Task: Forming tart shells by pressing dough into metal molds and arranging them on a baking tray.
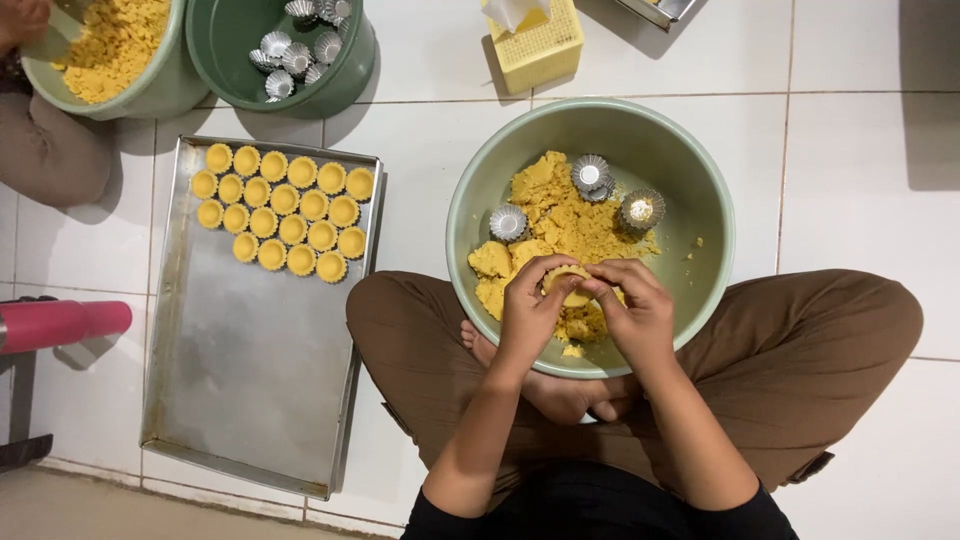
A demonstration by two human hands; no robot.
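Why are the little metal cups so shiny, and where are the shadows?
Head view: overhead light glints off the fluted metal moulds in the green bowl; soft shadows fall right of the bowl and the yellow box; both hands look sharp, not blurred.

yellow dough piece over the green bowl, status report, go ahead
Left hand and right hand both pinching the small yellow dough piece. Held over the pale green round bowl. Three fluted metal moulds sit clear.

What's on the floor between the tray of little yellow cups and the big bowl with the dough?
In the head view, only bare white floor tile lies between the tray and the bowl; lower down, the person's knee fills that gap.
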